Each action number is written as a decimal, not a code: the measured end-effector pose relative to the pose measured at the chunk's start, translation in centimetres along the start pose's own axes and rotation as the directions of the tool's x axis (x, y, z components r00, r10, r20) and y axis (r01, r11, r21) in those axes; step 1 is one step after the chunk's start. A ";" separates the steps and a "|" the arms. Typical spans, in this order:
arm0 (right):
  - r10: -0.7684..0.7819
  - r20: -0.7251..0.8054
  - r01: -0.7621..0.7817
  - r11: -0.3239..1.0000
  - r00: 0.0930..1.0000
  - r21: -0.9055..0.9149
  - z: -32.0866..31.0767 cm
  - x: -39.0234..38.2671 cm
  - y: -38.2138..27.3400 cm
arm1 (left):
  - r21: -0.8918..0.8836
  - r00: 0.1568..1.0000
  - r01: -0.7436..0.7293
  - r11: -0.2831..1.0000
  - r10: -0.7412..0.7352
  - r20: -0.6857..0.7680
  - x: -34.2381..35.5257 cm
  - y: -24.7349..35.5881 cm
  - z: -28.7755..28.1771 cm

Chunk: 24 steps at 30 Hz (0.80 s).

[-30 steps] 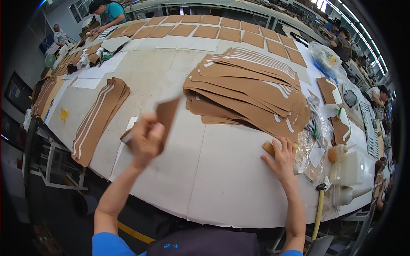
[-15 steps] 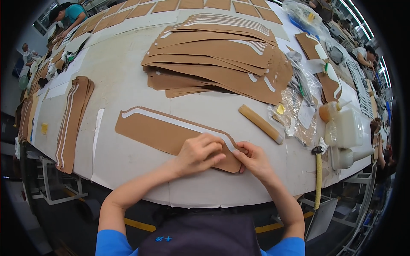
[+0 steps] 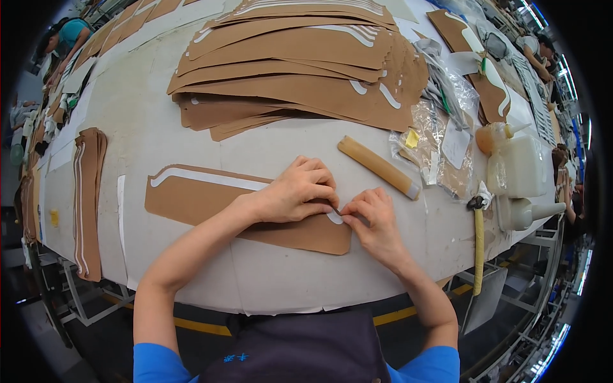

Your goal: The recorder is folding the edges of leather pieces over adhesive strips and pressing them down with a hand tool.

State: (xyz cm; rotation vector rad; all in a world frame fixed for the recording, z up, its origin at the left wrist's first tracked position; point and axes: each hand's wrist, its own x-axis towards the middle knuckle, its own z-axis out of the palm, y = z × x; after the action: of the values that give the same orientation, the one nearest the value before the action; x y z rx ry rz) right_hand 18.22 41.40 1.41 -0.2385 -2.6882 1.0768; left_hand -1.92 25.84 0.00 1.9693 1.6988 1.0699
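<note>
A long brown panel (image 3: 191, 201), like leather or card, lies flat before me with a white strip (image 3: 211, 177) along its far edge. My left hand (image 3: 297, 195) rests over that edge, its fingertips pinching the rim near the right end. Just beside it, my right hand (image 3: 374, 220) pinches the same rim at the corner with thumb and fingers. Between the fingertips the brown edge looks raised or turned over the white strip. Part of the strip is hidden beneath my left hand.
Beyond lies a broad stack of brown panels (image 3: 274, 83). A narrower pile (image 3: 91, 191) is at the left. To the right are a tan rod-like bar (image 3: 377, 166), plastic bags (image 3: 431, 166), a white bottle (image 3: 520, 169) and a yellow-handled hammer (image 3: 478, 249). Other people work farther off.
My left hand has moved forward and right, from hovering over the panel to pinching its far edge. My right hand has shifted along the rim at the right corner. The view has shifted slightly.
</note>
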 end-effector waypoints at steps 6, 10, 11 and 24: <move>0.020 -0.016 -0.021 1.000 1.000 -0.018 0.3 -0.1 -0.5 | -0.084 0.996 0.005 0.996 0.002 0.092 0.6 -1.1 -0.1; -0.002 -0.040 0.002 1.000 0.999 0.000 0.4 -0.3 -0.3 | -0.108 0.986 0.010 0.994 0.008 0.165 1.3 -1.3 -0.9; 0.001 -0.038 -0.001 1.000 0.999 0.001 0.4 -0.4 -0.2 | -0.137 0.983 0.008 0.990 0.018 0.182 1.3 -1.5 -1.0; -0.572 0.124 0.568 0.718 0.811 -0.402 0.2 -1.1 1.1 | -0.228 0.965 -0.001 0.974 0.060 0.255 1.6 -2.3 -2.0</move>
State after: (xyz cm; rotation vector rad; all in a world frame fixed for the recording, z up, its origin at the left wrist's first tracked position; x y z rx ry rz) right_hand 19.32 41.77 0.36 0.5001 -2.6577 0.2965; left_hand -4.93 27.40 0.30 1.8995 1.3500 0.9212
